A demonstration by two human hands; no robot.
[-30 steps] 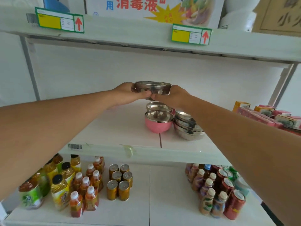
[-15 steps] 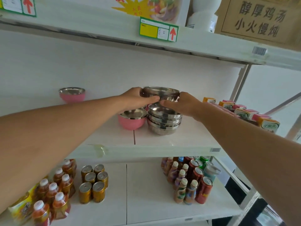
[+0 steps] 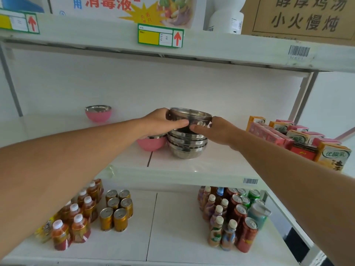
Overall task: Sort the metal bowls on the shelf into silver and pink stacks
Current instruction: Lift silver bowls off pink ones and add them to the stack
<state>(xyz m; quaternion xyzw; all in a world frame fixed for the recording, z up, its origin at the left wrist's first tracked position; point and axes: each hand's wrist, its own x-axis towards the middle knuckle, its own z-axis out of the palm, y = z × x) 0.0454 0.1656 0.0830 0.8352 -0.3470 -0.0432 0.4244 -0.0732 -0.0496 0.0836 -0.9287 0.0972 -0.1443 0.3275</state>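
Note:
I hold a silver bowl [image 3: 190, 117] between both hands, just above a stack of silver bowls [image 3: 187, 145] on the middle shelf [image 3: 192, 169]. My left hand [image 3: 161, 121] grips its left side and my right hand [image 3: 215, 129] its right side. A pink bowl [image 3: 151, 143] stands directly left of the silver stack, partly behind my left hand. Another pink bowl [image 3: 98, 113] sits alone at the back left of the same shelf.
Drink cartons [image 3: 299, 139] fill the shelf's right end. The upper shelf edge [image 3: 192, 47] with price tags hangs close overhead. On the lower shelf stand gold cans [image 3: 116, 208], bottles on the left [image 3: 76, 217] and bottles and cans on the right [image 3: 232, 217].
Both hands carried the silver bowl to the right and down, from above the pink bowl to just over the silver stack. My view turned right as well.

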